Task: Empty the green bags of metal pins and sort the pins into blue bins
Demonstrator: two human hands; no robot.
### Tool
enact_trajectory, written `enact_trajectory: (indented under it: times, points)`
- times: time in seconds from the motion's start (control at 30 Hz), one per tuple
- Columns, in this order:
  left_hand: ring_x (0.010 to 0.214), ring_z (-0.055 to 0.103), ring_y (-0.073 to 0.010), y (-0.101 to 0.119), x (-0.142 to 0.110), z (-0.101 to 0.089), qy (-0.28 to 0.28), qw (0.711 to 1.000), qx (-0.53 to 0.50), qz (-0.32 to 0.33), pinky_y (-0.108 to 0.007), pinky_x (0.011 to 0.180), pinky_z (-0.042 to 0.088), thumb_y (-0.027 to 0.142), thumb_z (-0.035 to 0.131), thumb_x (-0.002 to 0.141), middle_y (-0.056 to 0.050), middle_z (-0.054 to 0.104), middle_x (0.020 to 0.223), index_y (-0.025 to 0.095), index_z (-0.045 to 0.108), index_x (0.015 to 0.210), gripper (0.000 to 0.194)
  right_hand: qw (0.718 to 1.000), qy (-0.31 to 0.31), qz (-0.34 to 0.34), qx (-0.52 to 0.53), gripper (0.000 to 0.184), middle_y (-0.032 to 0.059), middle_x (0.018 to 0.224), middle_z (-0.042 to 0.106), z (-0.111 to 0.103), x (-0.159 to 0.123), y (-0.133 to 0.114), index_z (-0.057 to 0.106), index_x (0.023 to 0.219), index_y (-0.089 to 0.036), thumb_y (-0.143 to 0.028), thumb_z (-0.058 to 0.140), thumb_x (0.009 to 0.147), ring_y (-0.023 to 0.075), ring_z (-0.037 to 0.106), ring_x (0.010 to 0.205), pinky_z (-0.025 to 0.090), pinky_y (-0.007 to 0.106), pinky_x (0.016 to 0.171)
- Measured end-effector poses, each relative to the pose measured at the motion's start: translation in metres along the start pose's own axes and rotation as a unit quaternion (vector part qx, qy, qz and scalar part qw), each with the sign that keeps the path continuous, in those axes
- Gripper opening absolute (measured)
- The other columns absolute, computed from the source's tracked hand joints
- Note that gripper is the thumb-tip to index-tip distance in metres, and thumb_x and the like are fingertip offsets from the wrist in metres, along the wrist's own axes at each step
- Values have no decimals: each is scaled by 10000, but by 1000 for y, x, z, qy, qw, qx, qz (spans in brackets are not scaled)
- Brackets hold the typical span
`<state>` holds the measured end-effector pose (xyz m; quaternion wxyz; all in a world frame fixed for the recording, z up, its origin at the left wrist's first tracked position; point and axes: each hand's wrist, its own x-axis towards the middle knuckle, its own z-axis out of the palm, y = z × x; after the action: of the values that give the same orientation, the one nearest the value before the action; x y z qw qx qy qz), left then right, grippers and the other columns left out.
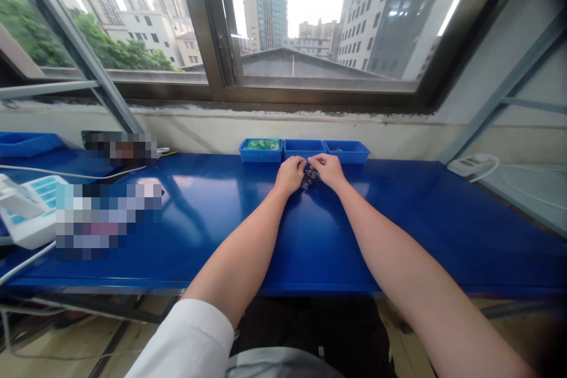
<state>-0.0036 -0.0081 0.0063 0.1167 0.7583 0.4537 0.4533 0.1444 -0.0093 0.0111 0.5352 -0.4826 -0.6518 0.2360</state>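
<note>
Both arms reach forward over the blue table to a small heap of thin, dark and shiny metal pieces (pixel 312 176), too small for me to name their kind. My left hand (pixel 292 173) is at the heap's left edge, fingers pinched together. Opposite it, my right hand (pixel 326 169) has its fingers closed in a pinch too, with the fingertips almost meeting those of the left. What sits between the fingertips is too small to make out. Just behind the hands stand three blue bins: the left bin (pixel 261 156) with green items in a bag, the middle bin (pixel 305 145), and the right bin (pixel 354 156) with a few small pieces.
The blue table (pixel 212 248) runs along a wall under a window. A white device with blue slots (pixel 38 201) and cables lie at the left, near another blue tray (pixel 26 144). A power strip (pixel 472 163) is at the right, by a grey metal frame (pixel 500 94).
</note>
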Motion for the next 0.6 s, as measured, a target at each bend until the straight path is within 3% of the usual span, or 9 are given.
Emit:
enact_trajectory:
  times: [0.13,0.3,0.47,0.6]
  points:
    - [865,595,-173,0,0,0,-1,1000,21,-12,-278,838,444,247,450,896,-60,663,906,189,674,884,232,996,-6,32,89,376,61,716,694,0,0,1,668,765,-160,-506,694,619,198,649,678,503,311,631]
    - [909,602,-180,1,-1,-1,-12,1000,19,-14,-289,872,443,296,474,890,-66,662,959,193,677,960,238,995,23,40,87,332,66,742,702,-3,2,-1,683,788,-152,-455,655,653,202,651,714,506,314,650]
    - [1043,583,-237,2,-5,-2,-43,999,13,-6,-322,929,429,507,599,785,-118,620,1137,150,578,1185,537,984,158,-1,-83,347,115,964,695,-16,5,2,674,976,-132,-341,530,739,236,605,942,465,377,877]
    - [1098,561,-246,1,-5,-1,-72,996,37,-31,-333,963,405,492,527,838,-127,589,1195,157,567,1192,489,953,180,33,-242,495,133,1156,631,-25,6,12,586,1205,-157,-324,504,747,323,450,1141,346,533,971]
